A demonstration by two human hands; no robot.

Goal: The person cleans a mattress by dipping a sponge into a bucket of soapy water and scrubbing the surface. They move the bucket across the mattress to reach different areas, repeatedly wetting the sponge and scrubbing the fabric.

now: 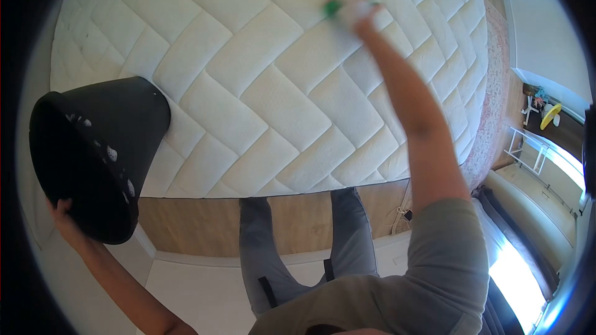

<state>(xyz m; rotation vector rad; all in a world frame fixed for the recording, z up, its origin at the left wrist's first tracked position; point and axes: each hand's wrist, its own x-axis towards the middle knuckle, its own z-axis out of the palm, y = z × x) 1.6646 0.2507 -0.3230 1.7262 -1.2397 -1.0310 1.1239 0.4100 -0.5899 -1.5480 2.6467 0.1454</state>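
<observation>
Blurred bottle [349, 12], perhaps, in right hand [365, 11]

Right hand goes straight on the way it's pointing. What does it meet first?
No separate obstacle: the right hand, with a blurred green item, points across the mattress, and the way looks free to the picture's top edge. Depth is unclear; it may already be touching the mattress.

Bedroom in a home — big quilted mattress [279, 99], wood floor [192, 220], pinkish patterned rug [495, 74] alongside.
</observation>
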